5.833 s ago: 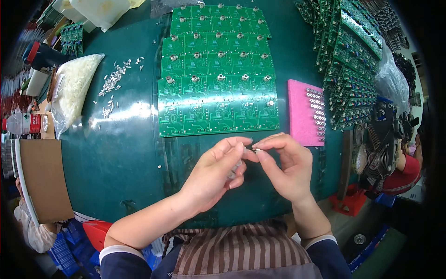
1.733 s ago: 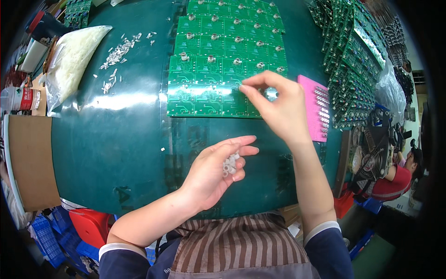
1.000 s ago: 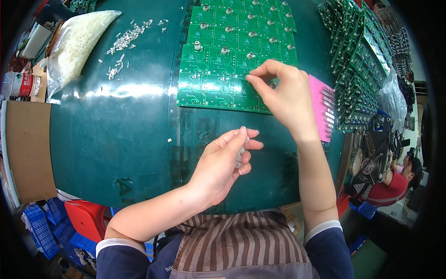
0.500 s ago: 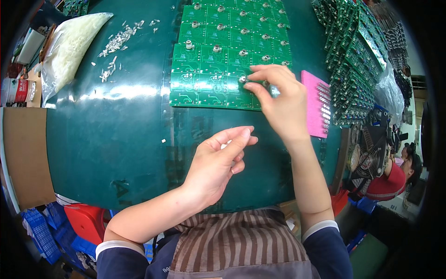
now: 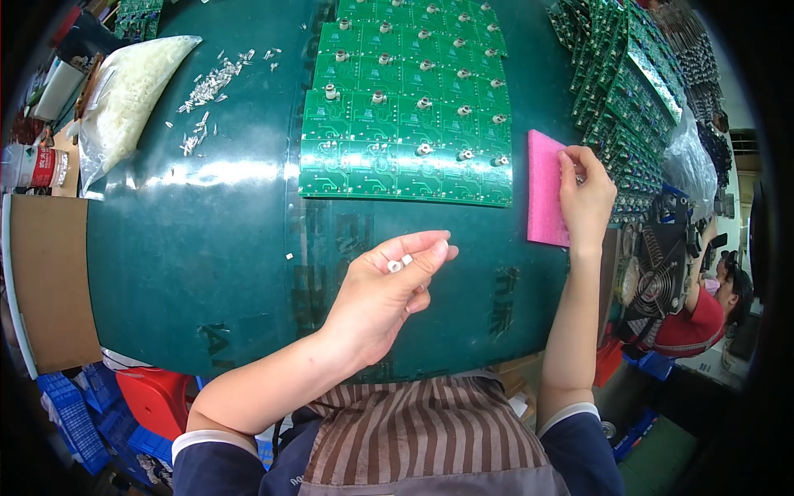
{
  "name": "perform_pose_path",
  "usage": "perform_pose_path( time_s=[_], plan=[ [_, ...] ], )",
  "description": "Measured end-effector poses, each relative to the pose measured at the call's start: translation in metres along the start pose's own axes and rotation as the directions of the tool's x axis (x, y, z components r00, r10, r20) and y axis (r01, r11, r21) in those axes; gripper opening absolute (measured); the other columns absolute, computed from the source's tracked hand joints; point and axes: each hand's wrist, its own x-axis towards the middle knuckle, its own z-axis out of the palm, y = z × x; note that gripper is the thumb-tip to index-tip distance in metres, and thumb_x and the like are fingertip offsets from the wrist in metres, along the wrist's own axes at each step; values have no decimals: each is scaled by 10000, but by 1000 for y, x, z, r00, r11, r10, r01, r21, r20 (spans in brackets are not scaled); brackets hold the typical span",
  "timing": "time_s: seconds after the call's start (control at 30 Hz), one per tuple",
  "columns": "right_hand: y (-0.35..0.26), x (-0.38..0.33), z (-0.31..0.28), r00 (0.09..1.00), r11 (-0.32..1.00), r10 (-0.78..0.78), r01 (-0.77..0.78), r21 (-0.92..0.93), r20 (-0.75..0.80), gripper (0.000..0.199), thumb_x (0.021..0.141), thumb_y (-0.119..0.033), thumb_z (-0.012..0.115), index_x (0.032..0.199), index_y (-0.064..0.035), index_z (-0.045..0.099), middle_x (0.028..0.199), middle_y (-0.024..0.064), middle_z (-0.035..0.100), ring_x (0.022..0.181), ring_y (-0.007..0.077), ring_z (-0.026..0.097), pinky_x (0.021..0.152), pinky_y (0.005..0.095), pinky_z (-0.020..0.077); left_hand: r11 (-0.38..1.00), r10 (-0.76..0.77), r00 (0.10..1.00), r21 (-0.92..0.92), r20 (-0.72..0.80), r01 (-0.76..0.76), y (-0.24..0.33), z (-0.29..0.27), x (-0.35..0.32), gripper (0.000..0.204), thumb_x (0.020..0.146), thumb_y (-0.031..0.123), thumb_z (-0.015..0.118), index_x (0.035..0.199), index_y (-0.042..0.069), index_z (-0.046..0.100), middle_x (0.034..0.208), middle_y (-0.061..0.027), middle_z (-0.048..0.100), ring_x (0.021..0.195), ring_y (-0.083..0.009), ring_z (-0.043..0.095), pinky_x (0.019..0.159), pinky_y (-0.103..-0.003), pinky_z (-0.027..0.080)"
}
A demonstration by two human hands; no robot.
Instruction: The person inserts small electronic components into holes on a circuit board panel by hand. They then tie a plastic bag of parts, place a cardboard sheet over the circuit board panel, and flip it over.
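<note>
Table [image 5: 207,273]: it lies beneath the left hand [image 5: 382,281] and the right hand [image 5: 589,202], within easy reach, we judge.
Green circuit boards [image 5: 347,182]: beyond the left hand; we think they lie flat so that the small parts [image 5: 424,149] on them do not fall.
Pink foam block [image 5: 542,190]: under the right fingers, which hide much of its right side.
Right grip: fingers bent, thumb near forefinger; we cannot tell if they pinch something.
Left grip: thumb and curled fingers close around white spacers [image 5: 394,266]; probably the palm serves as small store.
White spacers: inside the left grip, ends showing beside the thumb.
</note>
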Motion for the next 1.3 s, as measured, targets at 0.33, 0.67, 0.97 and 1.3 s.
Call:
perform_pose_path(
  time_s=[0.33,0.67,0.97,1.3],
  plan=[
    [-99,-56,-20,856,430,-67,-438,789,512,120,794,49,618,913,37,608,895,95,632,846,138,599,767,248,474,997,60,998,-52,19,-59,0,-3,1,346,877,193,587,1151,-11,528,986,-53,576,575,-15,361,481,-173,320],
    [-105,-68,-15,848,384,-104,-448,807,520,123,790,45,629,912,48,612,897,110,632,855,146,612,767,242,485,994,49,998,-102,34,-46,2,-1,1,354,884,181,573,1177,-10,517,931,-4,599,571,-13,350,480,-171,314],
    [-117,-50,-7,860,467,-147,-375,801,489,82,745,35,667,822,14,652,850,103,648,792,154,620,722,272,488,988,73,996,-143,43,-66,4,-5,0,415,872,217,598,1192,-27,501,946,-49,578,599,-26,385,507,-182,331],
    [-157,0,36,914,820,-267,49,570,304,74,729,-77,664,765,-15,644,705,97,655,604,193,631,554,294,481,991,-35,995,-122,92,47,-7,-7,4,352,915,120,442,1221,-54,424,1075,-144,568,673,-67,457,514,-194,365]
  ],
)
